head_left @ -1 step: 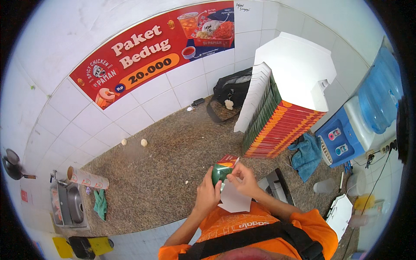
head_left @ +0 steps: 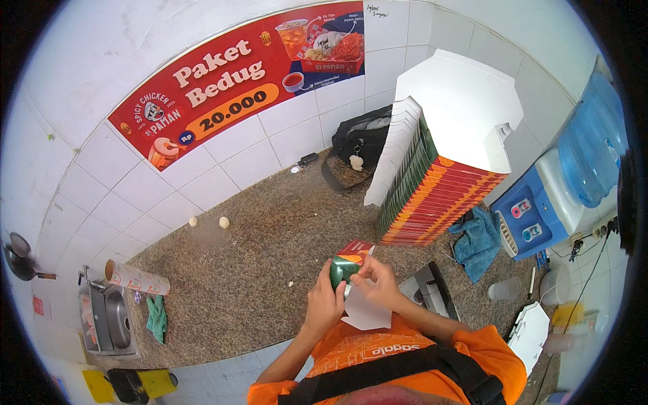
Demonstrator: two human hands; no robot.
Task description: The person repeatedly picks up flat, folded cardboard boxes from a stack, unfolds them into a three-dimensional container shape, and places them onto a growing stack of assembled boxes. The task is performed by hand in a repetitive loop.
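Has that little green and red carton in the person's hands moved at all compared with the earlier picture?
No. The carton sits at the same spot, just left of the tall stack of flat boxes, held by both hands.

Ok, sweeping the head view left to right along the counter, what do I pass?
Steel sink → green cloth → left hand → folded carton → right hand → blue towel → water dispenser.

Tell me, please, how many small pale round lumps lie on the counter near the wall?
2: one lump and a second lump lie side by side, apart, by the tiled wall, far from both hands. Others may be hidden.
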